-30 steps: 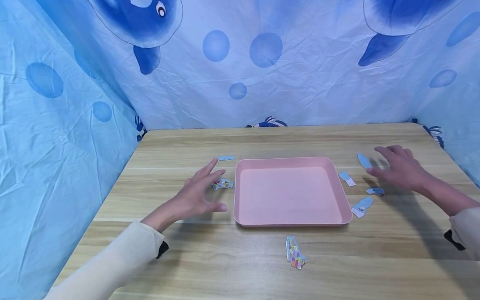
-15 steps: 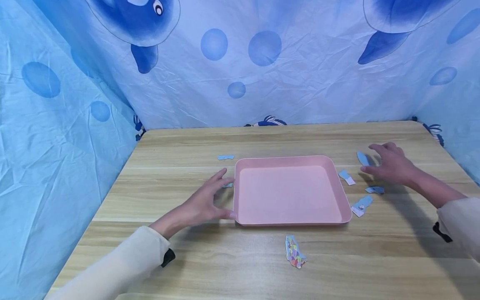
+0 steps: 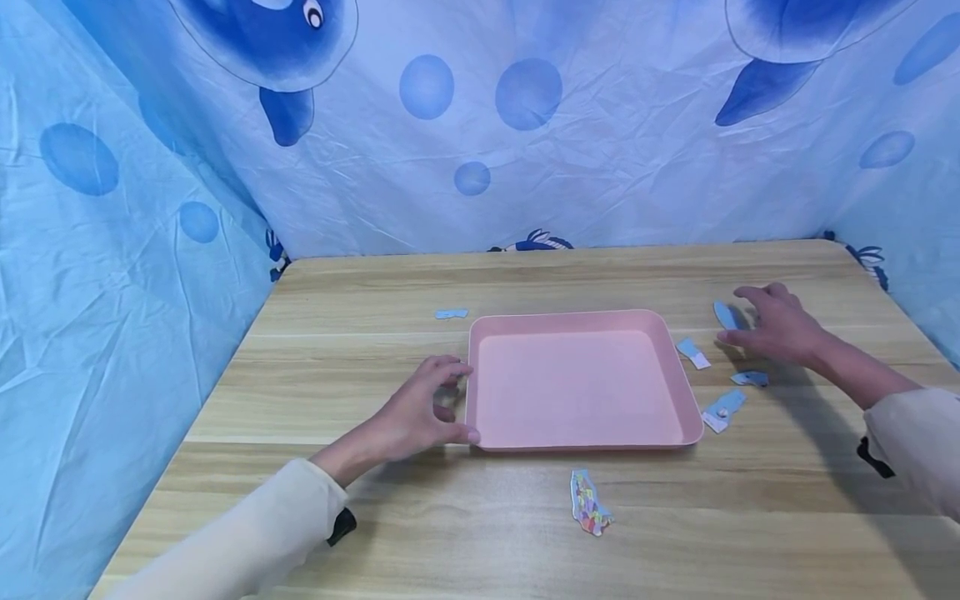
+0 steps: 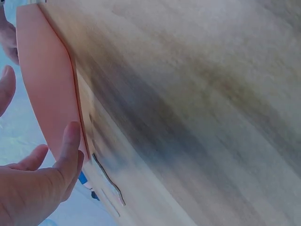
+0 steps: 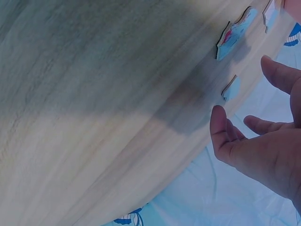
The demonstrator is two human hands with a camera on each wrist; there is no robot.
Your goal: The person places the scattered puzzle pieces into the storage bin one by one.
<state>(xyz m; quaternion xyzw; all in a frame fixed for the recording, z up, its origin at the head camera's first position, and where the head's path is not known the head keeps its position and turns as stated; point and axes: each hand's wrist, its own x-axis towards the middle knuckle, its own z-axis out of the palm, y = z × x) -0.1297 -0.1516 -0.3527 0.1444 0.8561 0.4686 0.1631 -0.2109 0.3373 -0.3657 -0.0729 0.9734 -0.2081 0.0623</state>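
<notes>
In the head view, my left hand (image 3: 412,417) is at the left side of a shallow pink tray (image 3: 577,392). Its fingers bend loosely, with thumb and fingertips right at the rim. The left wrist view shows the fingers beside the tray's wall (image 4: 47,70). Under that hand, a colourful puzzle piece is mostly hidden. My right hand (image 3: 783,329) hovers at the far right, thumb and fingers spread apart around a light-blue oval puzzle piece (image 3: 726,316); nothing is gripped. Just below that hand lies a dark-blue-marked piece (image 3: 750,379).
Right of the tray lie a blue-and-white piece (image 3: 693,353) and a larger one (image 3: 724,411). A thin blue piece (image 3: 452,314) sits behind the left hand, and a multicoloured piece (image 3: 590,502) in front of the tray. A blue ocean-print curtain (image 3: 600,167) backs the wooden table (image 3: 375,292).
My left hand has moved right and slightly toward me, up to the tray's left side, covering the colourful piece. My right hand has shifted slightly left, closer to the oval piece.
</notes>
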